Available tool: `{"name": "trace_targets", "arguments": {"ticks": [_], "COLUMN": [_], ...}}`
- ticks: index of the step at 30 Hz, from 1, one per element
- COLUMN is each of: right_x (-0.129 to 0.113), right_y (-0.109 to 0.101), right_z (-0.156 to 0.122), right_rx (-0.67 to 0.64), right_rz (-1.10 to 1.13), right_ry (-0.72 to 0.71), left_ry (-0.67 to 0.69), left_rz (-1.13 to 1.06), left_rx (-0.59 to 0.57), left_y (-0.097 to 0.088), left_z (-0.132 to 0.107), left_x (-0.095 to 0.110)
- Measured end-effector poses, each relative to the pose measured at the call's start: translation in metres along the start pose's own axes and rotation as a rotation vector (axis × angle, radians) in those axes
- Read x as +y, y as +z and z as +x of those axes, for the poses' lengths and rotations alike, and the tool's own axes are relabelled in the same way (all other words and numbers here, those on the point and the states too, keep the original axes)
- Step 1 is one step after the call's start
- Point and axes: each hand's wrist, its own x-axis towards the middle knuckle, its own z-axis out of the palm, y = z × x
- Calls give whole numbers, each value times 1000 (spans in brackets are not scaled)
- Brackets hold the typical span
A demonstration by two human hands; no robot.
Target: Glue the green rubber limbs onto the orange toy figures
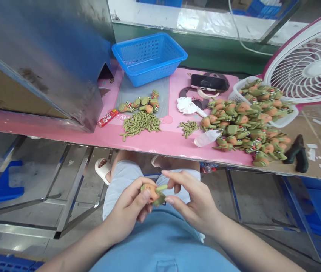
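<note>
My left hand is closed around a small orange-and-green toy figure above my lap. A thin green piece sticks out of the figure toward the right. Close beside that piece is my right hand, its thumb and index finger spread apart; whether a fingertip touches the figure I cannot tell. On the pink table mat lies a heap of small curved green pieces, with several figures behind it. A smaller group of green pieces lies to the right.
Many similar figures are piled at the right, some in a white basket. A blue basket, a phone, a white fan and black-handled tool stand around. A metal box occupies the left.
</note>
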Motion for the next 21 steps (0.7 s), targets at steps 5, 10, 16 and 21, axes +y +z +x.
{"name": "trace_targets", "arguments": {"ticks": [5, 10, 16, 21], "right_x": [5, 4, 3, 2], "right_y": [6, 11, 4, 0], "right_z": [-2, 4, 8, 5], "right_rx": [-4, -114, -156, -197], "right_rz": [289, 592, 477, 363], "right_ry": [248, 409, 395, 316], "left_ry": [154, 462, 570, 639], "left_rz": [127, 653, 908, 1070], "left_rx": [-52, -67, -91, -153], "left_y": [-9, -15, -14, -13], "left_z": [-3, -5, 4, 11], "left_x": [2, 4, 13, 17]}}
